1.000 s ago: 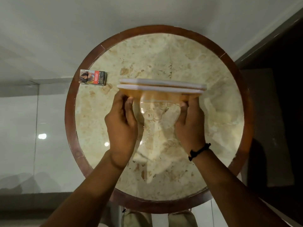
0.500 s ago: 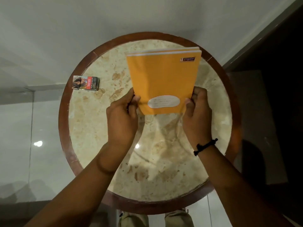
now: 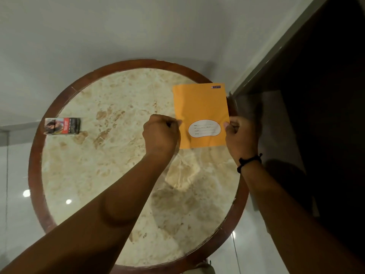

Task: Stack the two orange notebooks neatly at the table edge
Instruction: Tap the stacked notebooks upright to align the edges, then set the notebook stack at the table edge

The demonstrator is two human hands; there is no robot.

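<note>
- The left hand (image 3: 161, 133) and right hand (image 3: 240, 133) each pinched a side of the orange notebooks (image 3: 200, 115), right of centre.
- The stack overlapped the bench (image 3: 35, 155) rim; pushed further right, it might tip off.

- The left hand (image 3: 161, 133) is curled, its fingers pinched closed.
- The right hand (image 3: 242, 136) is likewise clenched; a black band is worn at its wrist.
</note>
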